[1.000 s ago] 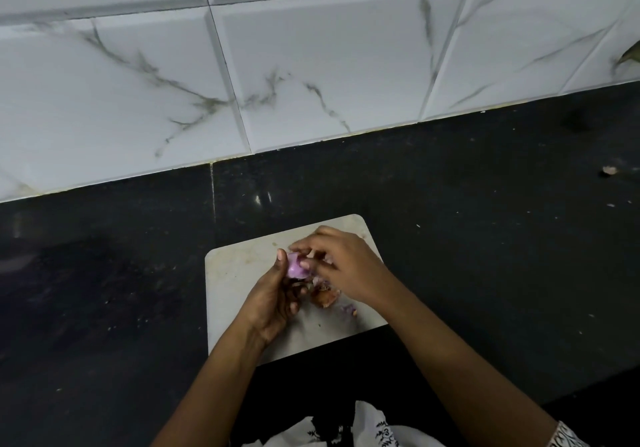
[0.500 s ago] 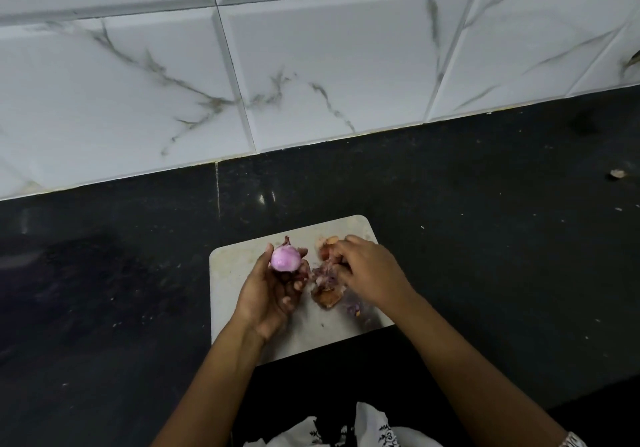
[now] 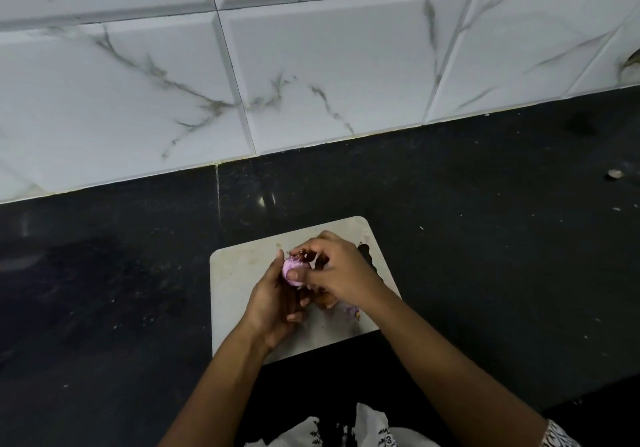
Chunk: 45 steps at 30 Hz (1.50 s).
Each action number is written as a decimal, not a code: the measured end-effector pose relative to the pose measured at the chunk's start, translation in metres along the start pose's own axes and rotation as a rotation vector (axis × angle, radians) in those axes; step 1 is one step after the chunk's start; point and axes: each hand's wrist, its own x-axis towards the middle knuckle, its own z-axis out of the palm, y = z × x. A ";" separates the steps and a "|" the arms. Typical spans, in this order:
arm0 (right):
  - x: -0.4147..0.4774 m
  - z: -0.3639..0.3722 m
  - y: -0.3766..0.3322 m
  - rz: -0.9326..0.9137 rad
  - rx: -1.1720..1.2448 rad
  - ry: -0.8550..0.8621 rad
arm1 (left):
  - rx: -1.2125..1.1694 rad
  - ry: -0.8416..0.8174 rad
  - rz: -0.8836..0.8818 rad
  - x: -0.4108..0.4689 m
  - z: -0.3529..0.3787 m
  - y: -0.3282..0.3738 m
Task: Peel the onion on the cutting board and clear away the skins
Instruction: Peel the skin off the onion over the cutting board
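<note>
No legible text, label, brand, number or sign appears on any surface in view.

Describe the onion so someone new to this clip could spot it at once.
Find the pale cutting board on the black counter. Above it, the left hand cups the onion while the right hand picks at its top. It is the only smooth pink-purple ball; the skins are brown scraps.
</note>
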 end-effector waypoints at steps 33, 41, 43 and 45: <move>-0.004 0.002 0.005 0.072 0.209 0.023 | -0.008 0.023 -0.004 -0.006 0.015 -0.007; 0.006 0.013 0.002 0.238 0.414 0.228 | 0.013 0.019 -0.005 -0.002 0.014 -0.015; 0.007 0.012 0.002 0.292 0.498 0.262 | -0.011 0.017 -0.017 -0.003 0.014 -0.014; 0.008 0.005 0.004 0.356 0.644 0.318 | -0.040 0.011 -0.027 -0.004 0.014 -0.011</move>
